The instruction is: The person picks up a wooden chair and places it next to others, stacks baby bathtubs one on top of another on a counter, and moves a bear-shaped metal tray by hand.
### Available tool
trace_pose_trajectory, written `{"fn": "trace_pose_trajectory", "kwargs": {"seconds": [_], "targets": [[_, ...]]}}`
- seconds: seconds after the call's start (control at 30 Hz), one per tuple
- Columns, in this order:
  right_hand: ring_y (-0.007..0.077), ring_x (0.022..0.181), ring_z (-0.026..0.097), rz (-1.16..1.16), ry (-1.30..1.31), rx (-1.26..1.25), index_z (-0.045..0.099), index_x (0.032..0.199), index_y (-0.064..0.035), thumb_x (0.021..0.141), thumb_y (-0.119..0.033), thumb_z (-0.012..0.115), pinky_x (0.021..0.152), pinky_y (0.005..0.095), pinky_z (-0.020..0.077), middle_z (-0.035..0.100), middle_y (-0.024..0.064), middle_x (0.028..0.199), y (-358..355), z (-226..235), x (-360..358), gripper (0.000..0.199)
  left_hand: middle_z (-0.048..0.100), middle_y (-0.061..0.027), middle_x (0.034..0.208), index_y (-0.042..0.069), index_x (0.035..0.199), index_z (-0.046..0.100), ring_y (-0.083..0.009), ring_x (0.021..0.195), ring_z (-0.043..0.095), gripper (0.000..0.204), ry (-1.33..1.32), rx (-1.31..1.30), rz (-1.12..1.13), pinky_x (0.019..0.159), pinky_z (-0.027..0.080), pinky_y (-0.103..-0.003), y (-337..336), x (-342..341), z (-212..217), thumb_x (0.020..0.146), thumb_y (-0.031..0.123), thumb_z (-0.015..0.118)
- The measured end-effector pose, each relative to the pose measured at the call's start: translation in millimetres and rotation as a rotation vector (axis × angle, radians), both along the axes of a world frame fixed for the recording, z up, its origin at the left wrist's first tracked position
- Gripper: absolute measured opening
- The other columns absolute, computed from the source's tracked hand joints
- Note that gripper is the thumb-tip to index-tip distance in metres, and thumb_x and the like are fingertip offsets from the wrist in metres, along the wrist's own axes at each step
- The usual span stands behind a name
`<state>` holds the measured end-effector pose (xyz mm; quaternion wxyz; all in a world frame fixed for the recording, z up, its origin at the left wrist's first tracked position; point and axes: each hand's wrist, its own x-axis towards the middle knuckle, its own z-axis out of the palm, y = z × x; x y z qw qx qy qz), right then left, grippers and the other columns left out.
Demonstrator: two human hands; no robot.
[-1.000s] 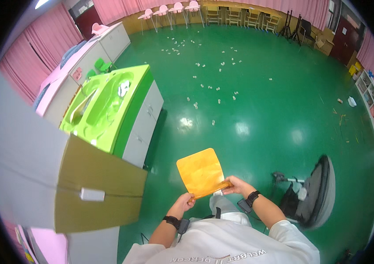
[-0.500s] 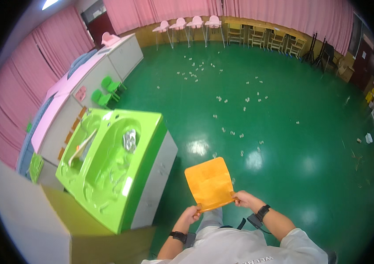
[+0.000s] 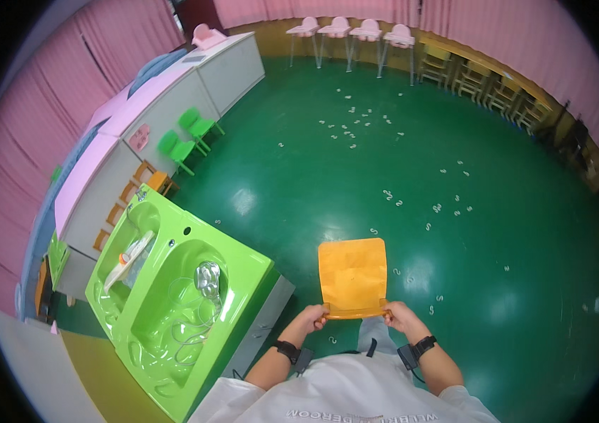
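Observation:
Between my two hands is an orange child's chair (image 3: 353,271), seen from above, with its flat squarish seat pointing away from me. My left hand (image 3: 312,318) is closed on the left end of the chair's near bar. At the right end of that bar, my right hand (image 3: 400,317) is closed too. The chair's legs are hidden from this angle.
To my left stands a green double-basin tub (image 3: 257,264) with a shower head and hose inside. Green chairs (image 3: 176,148) line the white cabinets (image 3: 232,70). Many small pale S-shaped pieces (image 3: 437,208) lie on the green floor. Pink high chairs (image 3: 366,32) stand far off.
The orange chair has turned from a tilt to nearly straight ahead, still in both hands. My view has swung left, so the room appears shifted to the right.

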<state>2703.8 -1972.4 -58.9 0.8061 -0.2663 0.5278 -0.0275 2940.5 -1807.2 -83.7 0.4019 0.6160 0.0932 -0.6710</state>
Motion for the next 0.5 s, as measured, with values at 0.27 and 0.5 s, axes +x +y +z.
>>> {"fn": "trace_pose_trajectory", "kwargs": {"seconds": [0.27, 0.5], "targets": [[0.0115, 0.050, 0.042, 0.231, -0.056, 0.064, 0.048, 0.087, -0.0014, 0.084, -0.004, 0.051, 0.044, 0.0219, 0.0376, 0.048, 0.0055, 0.074, -220.7, -19.4, 189.4, 0.005, 0.044, -0.0035, 0.056, 0.002, 0.079, 0.048, -0.0086, 0.039, 0.039, 0.007, -0.077, 0.056, 0.322, 0.031, 0.022, -0.019, -174.0, 146.7, 1.1, 0.084, 0.006, 0.049], [0.0112, 0.047, 0.044, 0.509, -0.095, -0.008, 0.049, 0.085, -0.0041, 0.083, -0.004, 0.054, 0.045, 0.0259, 0.0408, 0.049, 0.0045, 0.072, -330.4, 8.4, 383.3, 0.006, 0.045, -0.0047, 0.058, -0.002, 0.077, 0.049, -0.0087, 0.040, 0.039, 0.008, -0.139, 0.059, 0.596, 0.032, 0.021, -0.022, -243.1, 274.8, 41.5, 0.082, 0.004, 0.051]]}}
